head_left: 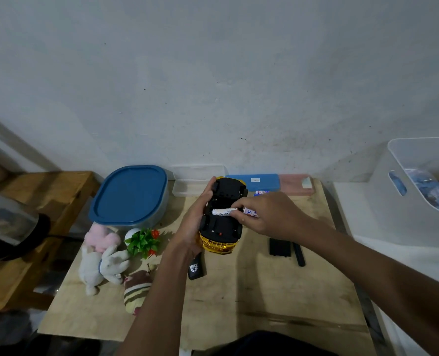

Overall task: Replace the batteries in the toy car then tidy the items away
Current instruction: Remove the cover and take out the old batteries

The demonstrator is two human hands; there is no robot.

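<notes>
Left hand (196,217) gripping the flipped toy car (223,227) over the worktop (264,291), right hand (269,214) pinching a battery (222,212) at its underside, which could easily slip out or go in backwards if rushed

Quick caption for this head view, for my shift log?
Left hand holds the upturned yellow toy car; right hand pinches a white battery at its underside.

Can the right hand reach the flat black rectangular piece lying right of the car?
Probably, once freed: the flat black rectangular piece lies uncovered just below the right hand, but that hand is pinching a white battery at the upturned yellow toy car.
</notes>
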